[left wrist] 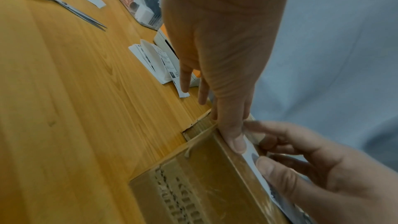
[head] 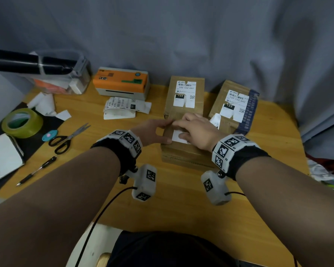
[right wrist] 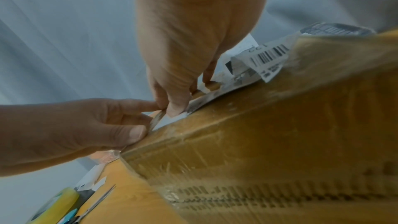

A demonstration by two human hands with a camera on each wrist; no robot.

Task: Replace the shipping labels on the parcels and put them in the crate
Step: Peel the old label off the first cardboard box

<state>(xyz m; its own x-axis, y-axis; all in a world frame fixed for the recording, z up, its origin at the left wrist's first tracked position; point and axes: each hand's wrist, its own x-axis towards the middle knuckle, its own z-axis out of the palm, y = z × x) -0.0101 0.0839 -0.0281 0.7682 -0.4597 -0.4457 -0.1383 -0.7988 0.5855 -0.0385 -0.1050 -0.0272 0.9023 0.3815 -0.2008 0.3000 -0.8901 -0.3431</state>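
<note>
The nearest cardboard parcel [head: 183,153] lies on the wooden table [head: 181,205] with a white label [head: 176,136] on its top. My left hand [head: 167,132] is at the parcel's left edge, its thumb [right wrist: 134,134] against the label's lifted edge [right wrist: 158,119], which it pinches. My right hand [head: 181,128] meets it from the right, fingertips [right wrist: 174,108] pinching the same label and thumb [left wrist: 271,171] flat on it. Two more parcels [head: 184,93] [head: 233,105] with torn old labels stand behind.
An orange label printer [head: 121,81] sits at the back with printed labels [head: 123,107] in front of it. Scissors [head: 66,139], a tape roll [head: 21,122], a pen [head: 37,170], a notebook [head: 2,155] and a clear box [head: 46,74] fill the left side.
</note>
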